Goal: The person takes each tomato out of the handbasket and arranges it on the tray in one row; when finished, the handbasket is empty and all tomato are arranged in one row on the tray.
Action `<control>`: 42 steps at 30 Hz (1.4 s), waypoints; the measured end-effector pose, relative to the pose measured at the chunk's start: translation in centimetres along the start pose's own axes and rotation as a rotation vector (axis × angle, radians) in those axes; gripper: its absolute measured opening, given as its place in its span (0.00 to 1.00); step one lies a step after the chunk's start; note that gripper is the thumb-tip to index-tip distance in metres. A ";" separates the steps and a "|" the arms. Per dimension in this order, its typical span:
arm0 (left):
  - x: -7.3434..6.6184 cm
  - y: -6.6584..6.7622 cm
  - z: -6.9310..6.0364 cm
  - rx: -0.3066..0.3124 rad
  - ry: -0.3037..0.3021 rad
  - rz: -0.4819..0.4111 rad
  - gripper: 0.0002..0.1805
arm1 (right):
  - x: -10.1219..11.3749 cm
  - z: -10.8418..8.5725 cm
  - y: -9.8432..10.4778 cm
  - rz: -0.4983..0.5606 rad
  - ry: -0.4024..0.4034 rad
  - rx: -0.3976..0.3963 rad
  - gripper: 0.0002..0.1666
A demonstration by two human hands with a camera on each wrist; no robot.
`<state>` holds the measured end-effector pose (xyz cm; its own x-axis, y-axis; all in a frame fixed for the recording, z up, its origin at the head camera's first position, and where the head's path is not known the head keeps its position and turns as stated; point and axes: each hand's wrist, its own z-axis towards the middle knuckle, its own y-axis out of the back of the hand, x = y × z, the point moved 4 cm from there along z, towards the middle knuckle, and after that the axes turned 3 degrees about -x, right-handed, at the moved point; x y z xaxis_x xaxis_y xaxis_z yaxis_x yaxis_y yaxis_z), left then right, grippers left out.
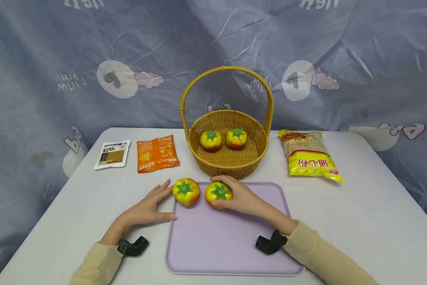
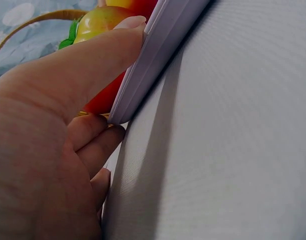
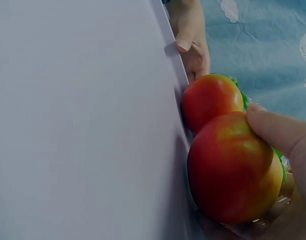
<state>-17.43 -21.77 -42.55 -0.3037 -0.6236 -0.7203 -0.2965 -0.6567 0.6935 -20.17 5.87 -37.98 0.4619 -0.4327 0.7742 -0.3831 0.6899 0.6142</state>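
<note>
A lilac tray [image 1: 227, 245] lies on the table with two yellow-red tomatoes with green star-shaped tops at its far edge. My right hand [image 1: 240, 198] grips the right tomato [image 1: 220, 191], thumb on the near side and fingers on the far side; the right wrist view shows this tomato [image 3: 233, 170] close up. The left tomato [image 1: 186, 192] sits at the tray's far left corner. Beside it my left hand [image 1: 145, 209] is spread, its thumb [image 2: 113, 50] at the tray's left rim and its fingertips near the tomato.
Behind the tray stands a wicker basket [image 1: 231, 168] with a tall handle, holding two similar tomatoes [image 1: 211, 140]. An orange snack bag [image 1: 157, 154] and a small white packet [image 1: 112, 154] lie at the left. A yellow-and-clear food bag [image 1: 310, 155] lies at the right.
</note>
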 end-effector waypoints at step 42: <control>-0.5 -0.1 -0.1 -0.002 0.016 0.002 0.48 | -5.0 7.9 14.0 0.415 -0.112 -0.386 0.33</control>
<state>-17.18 -21.47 -42.24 -0.2898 -0.6317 -0.7190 -0.2940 -0.6562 0.6950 -34.18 13.10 -31.97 0.2393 -0.1246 0.9629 -0.1845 0.9678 0.1711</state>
